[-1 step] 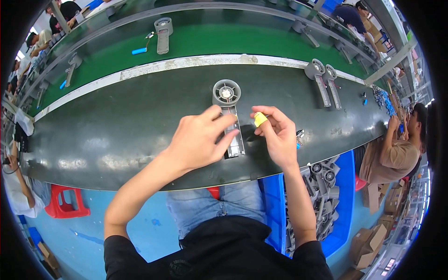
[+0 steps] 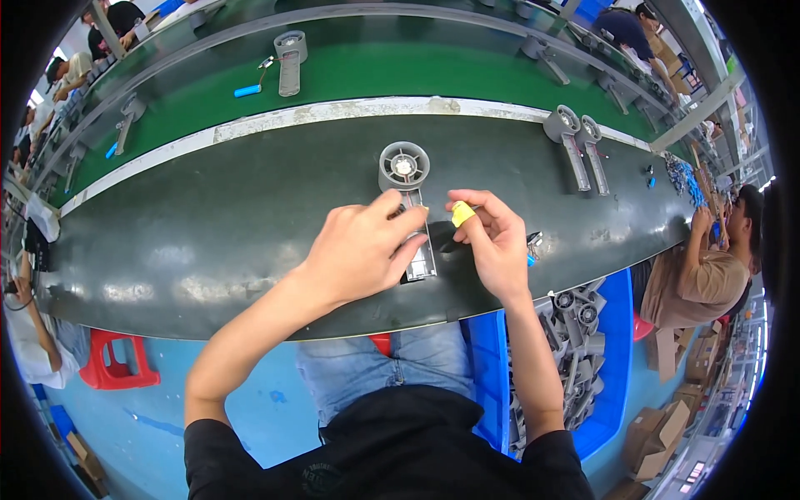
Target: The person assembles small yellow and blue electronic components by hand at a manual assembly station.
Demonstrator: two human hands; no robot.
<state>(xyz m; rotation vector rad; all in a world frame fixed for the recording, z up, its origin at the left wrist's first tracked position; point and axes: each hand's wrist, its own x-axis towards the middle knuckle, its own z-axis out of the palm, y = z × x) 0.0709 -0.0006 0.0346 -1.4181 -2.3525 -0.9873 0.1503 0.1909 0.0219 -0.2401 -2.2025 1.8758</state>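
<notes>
A grey handheld fan housing lies on the dark table in front of me, its round head away from me and its open, slotted handle toward me. My left hand reaches over the handle from the left, index finger and thumb apart across it. A small yellow bit shows at that index fingertip. Just right of the handle, my right hand is raised with thumb and index finger closed around a small yellow piece, perhaps tape. Whether this piece is wrapped on the thumb cannot be made out.
Blue and metal parts lie beside my right wrist. Two more fan housings lie back right. Beyond a pale rail, a green belt carries another. A blue bin of grey housings stands at my right, and a co-worker sits beyond.
My left hand's fingers have shifted slightly over the handle. The right hand has moved very slightly left with the yellow piece.
</notes>
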